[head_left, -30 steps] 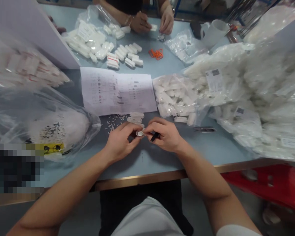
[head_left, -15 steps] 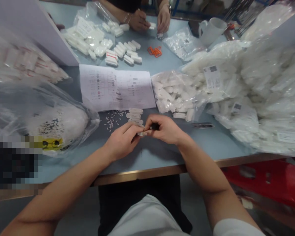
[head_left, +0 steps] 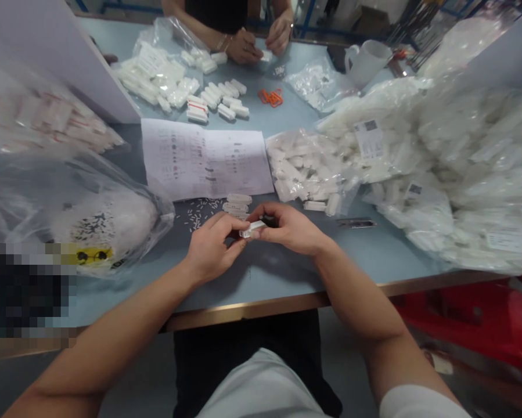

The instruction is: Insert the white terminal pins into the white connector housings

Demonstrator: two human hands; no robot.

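both hands (head_left: 212,247) (head_left: 289,229) on white piece (head_left: 252,229), table edge (head_left: 243,310) below

The white plastic piece (head_left: 252,229) at center looks smooth and matt. The table (head_left: 261,278) has a matt pale-blue top and a shiny metal edge (head_left: 243,313). Glossy clear plastic bags (head_left: 313,165) lie right of the matt paper (head_left: 204,162); at upper right stands a glazed ceramic mug (head_left: 367,61).
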